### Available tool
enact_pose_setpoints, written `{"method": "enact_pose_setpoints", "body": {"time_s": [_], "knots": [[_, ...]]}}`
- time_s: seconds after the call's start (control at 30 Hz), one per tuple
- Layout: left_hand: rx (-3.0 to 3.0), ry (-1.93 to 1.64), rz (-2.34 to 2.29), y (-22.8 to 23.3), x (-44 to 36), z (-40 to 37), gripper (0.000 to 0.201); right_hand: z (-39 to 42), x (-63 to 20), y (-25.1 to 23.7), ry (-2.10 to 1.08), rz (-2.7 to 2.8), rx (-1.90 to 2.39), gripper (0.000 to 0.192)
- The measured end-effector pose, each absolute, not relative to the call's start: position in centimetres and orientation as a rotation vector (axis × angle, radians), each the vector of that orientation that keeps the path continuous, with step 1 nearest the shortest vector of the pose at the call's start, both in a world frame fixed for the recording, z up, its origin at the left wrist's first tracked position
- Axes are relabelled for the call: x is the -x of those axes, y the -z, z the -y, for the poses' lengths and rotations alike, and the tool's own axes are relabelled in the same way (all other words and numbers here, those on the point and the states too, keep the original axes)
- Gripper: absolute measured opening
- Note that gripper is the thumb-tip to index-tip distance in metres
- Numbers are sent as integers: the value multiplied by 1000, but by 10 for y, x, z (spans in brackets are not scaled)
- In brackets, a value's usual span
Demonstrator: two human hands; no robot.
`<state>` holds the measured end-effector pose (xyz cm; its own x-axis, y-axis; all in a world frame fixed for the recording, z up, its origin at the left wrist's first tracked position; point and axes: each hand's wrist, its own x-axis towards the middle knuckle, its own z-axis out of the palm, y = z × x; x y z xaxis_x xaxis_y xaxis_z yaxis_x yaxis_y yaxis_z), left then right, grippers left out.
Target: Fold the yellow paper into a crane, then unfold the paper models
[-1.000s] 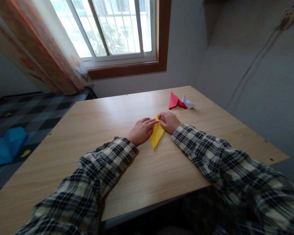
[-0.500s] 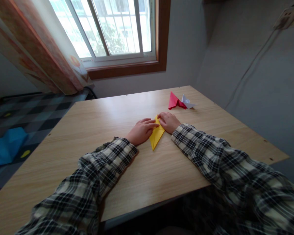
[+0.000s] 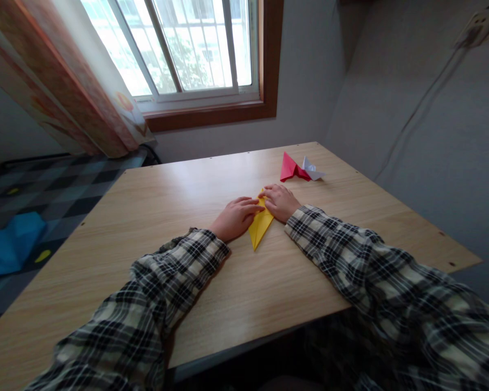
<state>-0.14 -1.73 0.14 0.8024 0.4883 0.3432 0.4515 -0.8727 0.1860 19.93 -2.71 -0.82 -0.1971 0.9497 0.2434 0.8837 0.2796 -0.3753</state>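
A folded piece of yellow paper (image 3: 261, 225) lies on the wooden table in a narrow, kite-like shape, its sharp point towards me. My left hand (image 3: 235, 217) holds it down from the left, fingers close together and reaching over its upper half. From the right, my right hand (image 3: 282, 202) grips the far end with bent fingers. Both thumbs are largely hidden, and the hands cover much of the paper's upper part.
Beyond my right hand stand a red folded paper (image 3: 290, 168) and a white folded paper (image 3: 312, 169), touching or overlapping. The wooden table (image 3: 155, 201) has a wall and window behind it. Blue folded paper (image 3: 14, 244) lies on the checked cloth at left.
My right hand's fingers have shifted slightly up and left at the far end of the yellow paper. My left hand and the paper look unmoved.
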Motion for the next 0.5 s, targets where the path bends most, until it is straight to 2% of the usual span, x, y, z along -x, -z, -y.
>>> {"method": "enact_pose_setpoints", "body": {"time_s": [0.5], "knots": [[-2881,-560,-768,-5,1,19,39,27,-196,5,-157,2191,1869,50]]}}
